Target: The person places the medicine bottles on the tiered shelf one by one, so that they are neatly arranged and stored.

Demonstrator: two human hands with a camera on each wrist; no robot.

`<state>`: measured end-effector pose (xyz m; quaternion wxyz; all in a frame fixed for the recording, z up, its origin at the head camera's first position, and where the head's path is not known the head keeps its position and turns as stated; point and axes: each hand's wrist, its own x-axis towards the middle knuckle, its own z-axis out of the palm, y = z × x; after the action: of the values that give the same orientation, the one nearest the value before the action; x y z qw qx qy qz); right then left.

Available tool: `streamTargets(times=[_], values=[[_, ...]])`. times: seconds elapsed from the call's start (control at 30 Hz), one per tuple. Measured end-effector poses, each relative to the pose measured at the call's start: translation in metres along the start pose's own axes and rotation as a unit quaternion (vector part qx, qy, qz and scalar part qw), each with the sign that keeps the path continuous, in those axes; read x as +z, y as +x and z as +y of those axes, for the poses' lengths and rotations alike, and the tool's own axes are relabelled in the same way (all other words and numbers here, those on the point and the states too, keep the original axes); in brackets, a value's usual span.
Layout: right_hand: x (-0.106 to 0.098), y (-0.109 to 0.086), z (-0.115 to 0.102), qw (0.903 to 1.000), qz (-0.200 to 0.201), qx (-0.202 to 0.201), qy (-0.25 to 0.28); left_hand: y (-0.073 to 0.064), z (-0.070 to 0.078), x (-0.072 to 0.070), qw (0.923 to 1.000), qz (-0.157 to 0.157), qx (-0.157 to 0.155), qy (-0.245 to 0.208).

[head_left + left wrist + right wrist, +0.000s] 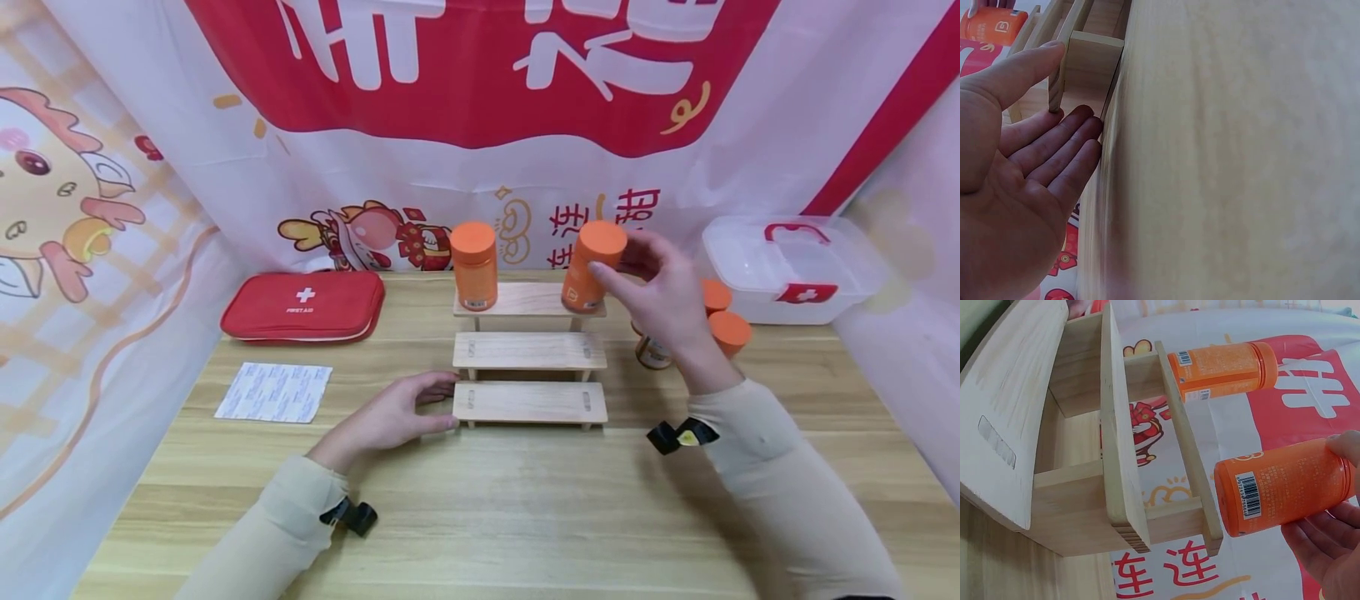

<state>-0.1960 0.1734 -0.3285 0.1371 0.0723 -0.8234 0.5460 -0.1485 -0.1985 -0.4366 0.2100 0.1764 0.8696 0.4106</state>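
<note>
A three-tier wooden step shelf (529, 403) stands on the table. On its top tier, at the left end, sits an upright orange bottle (476, 268) with an orange lid. My right hand (667, 287) grips a second orange bottle (1285, 486) near its lid, thumb on one side and fingers on the other. That bottle tilts slightly at the right end of the top tier, its base right by the board's edge. My left hand (1019, 169) rests its fairly straight fingers and thumb at the left end of the lowest tier.
More orange-lidded bottles (729, 332) stand right of the shelf, partly behind my right hand. A clear first-aid box (795, 287) is at the back right. To the left lie a red first-aid pouch (303, 307) and a white printed sheet (274, 392). A printed cloth (420, 158) hangs behind.
</note>
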Motion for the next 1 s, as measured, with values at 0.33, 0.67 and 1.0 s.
streamTargets(times=[0.33,0.67,1.0], values=[[0.0063,0.0048,0.0051,0.9998,-0.007,-0.001,-0.017,0.0003,-0.0007,0.0005,1.0000,-0.001,-0.001,-0.004],[0.0092,0.0063,0.0069,0.9996,-0.015,-0.008,-0.021,-0.0007,0.0008,0.0002,1.0000,0.001,-0.004,-0.003],[0.0052,0.0015,0.0046,0.9990,-0.034,0.012,-0.025,-0.0011,0.0015,0.0005,1.0000,0.000,-0.002,-0.005]])
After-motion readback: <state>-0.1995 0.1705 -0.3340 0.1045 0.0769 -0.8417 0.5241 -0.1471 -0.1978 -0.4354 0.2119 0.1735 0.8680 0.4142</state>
